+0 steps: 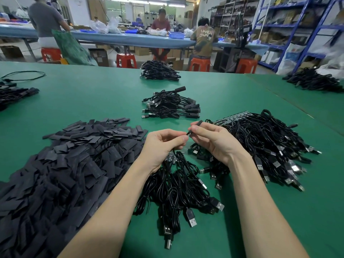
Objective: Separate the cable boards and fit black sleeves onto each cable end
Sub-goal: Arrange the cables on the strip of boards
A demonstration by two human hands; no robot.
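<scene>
Black sleeve (198, 123) was pinched in the right hand (212, 140), its long axis tilted up toward the desk's far right. The left hand (163, 146) pinched a cable end (188, 133) meeting the sleeve's lower mouth; the join was too small to make out. Below hung a cable bundle (178, 187) on a half-hidden board (172, 157). Loose sleeves (70, 157) lay at the left edge.
</scene>
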